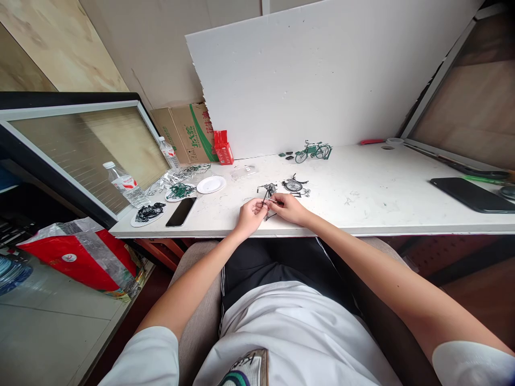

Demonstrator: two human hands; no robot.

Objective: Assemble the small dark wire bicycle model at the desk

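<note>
Near the front edge of the white table (382, 209), my left hand (252, 215) and my right hand (288, 208) meet with fingers pinched together. Between them is a small dark model bicycle frame (268, 188), partly hidden by my fingers. My left hand grips this frame. Something thin and small is pinched in my right hand, too small to name. Just beyond my right hand lie black model parts (294, 184), including a wheel. A finished-looking green model bicycle (313, 151) stands upright at the back.
On the left are a black phone (181, 212), a white plate (211, 184), green parts (181, 191), black parts (149, 212), a water bottle (127, 185), a cardboard box (185, 134) and a red box (223, 147). A dark flat device (472, 194) lies at right.
</note>
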